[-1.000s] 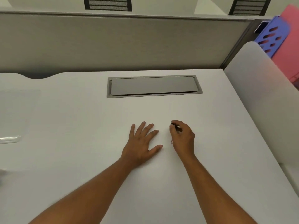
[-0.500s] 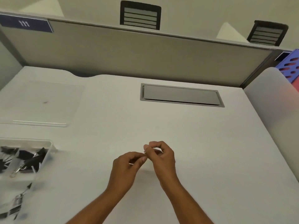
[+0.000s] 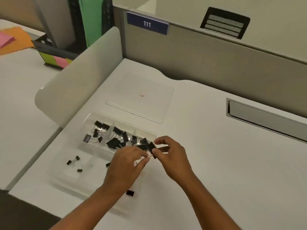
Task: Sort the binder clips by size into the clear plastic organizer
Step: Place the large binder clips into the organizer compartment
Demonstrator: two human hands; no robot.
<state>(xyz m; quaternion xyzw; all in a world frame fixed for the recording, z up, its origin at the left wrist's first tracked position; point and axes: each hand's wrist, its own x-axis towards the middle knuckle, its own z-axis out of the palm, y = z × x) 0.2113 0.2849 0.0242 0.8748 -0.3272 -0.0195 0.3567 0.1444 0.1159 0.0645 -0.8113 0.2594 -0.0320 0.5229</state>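
Both hands meet over the organizer (image 3: 93, 117): right hand (image 3: 172, 156) pinches a black binder clip (image 3: 152, 146), left hand (image 3: 126, 165) pinches its wire handle. Tray edges blurred.

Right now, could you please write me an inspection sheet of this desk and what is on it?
Surface: white desk, with a grey hatch set in it.
Job's things: clear organizer with black binder clips in its far compartments and small ones nearer; clear lid behind it.
Clutter: nothing seen.
Grippers: left hand and right hand pinch one held clip over the organizer.
Cables: nothing seen.
Surroundings: grey partition with sign 111; green folder, sticky notes on the next desk.
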